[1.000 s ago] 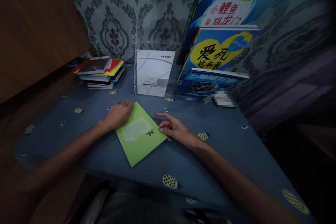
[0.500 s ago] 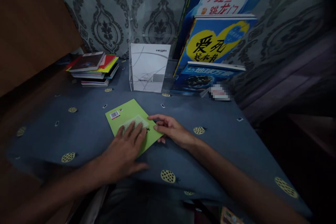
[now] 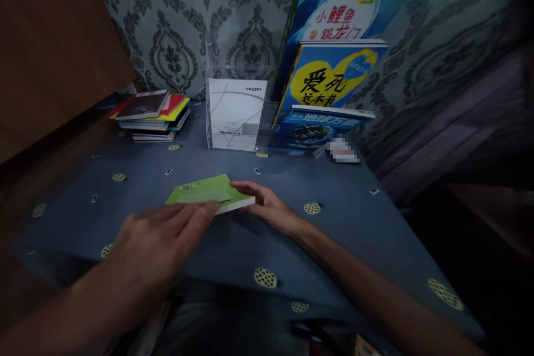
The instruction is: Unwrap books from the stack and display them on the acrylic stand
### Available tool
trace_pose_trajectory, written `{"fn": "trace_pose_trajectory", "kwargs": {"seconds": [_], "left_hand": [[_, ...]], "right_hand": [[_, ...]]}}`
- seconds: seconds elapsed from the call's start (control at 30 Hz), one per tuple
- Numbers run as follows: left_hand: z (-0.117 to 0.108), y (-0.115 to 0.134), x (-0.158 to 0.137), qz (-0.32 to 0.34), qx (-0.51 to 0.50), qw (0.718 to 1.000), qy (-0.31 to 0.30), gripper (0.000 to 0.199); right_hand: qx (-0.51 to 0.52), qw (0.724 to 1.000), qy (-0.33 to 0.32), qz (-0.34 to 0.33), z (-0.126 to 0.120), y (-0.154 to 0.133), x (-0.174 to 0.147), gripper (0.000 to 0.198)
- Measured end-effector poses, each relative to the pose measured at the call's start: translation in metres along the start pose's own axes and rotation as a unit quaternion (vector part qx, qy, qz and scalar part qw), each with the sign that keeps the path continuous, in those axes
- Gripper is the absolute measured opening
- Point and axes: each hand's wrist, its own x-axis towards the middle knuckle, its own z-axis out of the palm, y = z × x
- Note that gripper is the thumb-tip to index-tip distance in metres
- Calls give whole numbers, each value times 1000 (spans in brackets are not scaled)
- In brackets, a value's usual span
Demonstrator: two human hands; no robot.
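A thin green book (image 3: 233, 196) with a pale barcode label is raised a little off the tablecloth and tilted, its white page edge facing me. At its right corner, my right hand (image 3: 269, 208) is closed round the edge, with some fingers hidden behind or beneath it. My left hand (image 3: 161, 239), slightly blurred, is closed at the near left edge. Its thumb lies along that edge, and the other fingers are partly hidden.
The blue tablecloth (image 3: 287, 250) has a pineapple print. A stack of books (image 3: 146, 114) lies at the back left. A clear stand behind the green book holds a white booklet (image 3: 237, 114). Several picture books (image 3: 329, 80) stand at the back right, beside a blurred-out small object (image 3: 342, 150).
The green book has gone from facing up towards me to tilted and seen nearly edge-on. My left hand has moved off its cover to the near left edge. The view has shifted slightly.
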Motion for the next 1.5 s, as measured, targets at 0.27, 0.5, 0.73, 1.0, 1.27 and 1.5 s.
{"fn": "trace_pose_trajectory", "kwargs": {"seconds": [0.27, 0.5, 0.73, 1.0, 1.27, 1.5], "left_hand": [[-62, -25, 62, -121, -221, 945, 209, 38], [17, -105, 103, -285, -434, 852, 71, 45], [84, -113, 101, -226, -197, 952, 55, 28], [96, -28, 91, 98, -45, 992, -65, 44], [114, -97, 113, -13, -11, 999, -52, 49], [87, -75, 73, -106, 145, 983, 27, 40]], "right_hand": [[-100, 987, 112, -49, -10, -6, 4, 40], [-60, 995, 81, 25, -28, -21, 2, 48], [-129, 982, 61, 126, -35, -17, 2, 48], [-151, 978, 46, 138, -35, -14, 0, 50], [-192, 968, 54, 152, -30, -20, -2, 46], [-267, 950, -4, 163, -24, -34, -10, 42]]}}
